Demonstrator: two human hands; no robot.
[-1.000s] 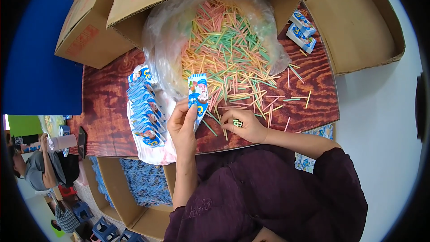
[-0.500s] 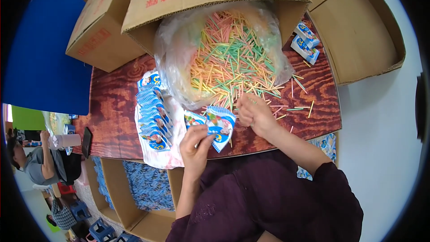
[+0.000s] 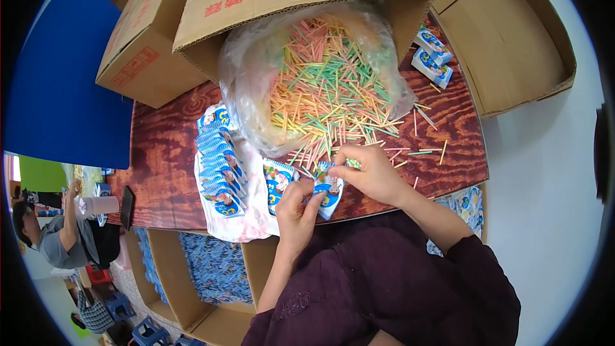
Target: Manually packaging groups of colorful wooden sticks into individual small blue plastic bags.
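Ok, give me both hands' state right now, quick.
Left hand: closed on the small blue-and-white packet.
Right hand: fingers pinched at the packet's top; whether they hold a stick cannot be told.

Brown cardboard boxes point(image 3: 147, 45) stand behind the wooden table point(image 3: 160, 173), a black phone point(image 3: 127, 207) at its left edge.

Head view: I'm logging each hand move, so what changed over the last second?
The right hand left the pile of coloured sticks and came to the small blue-and-white packet, pinching sticks at its top. The left hand lowered the packet but kept holding it. The row of packets stayed put.
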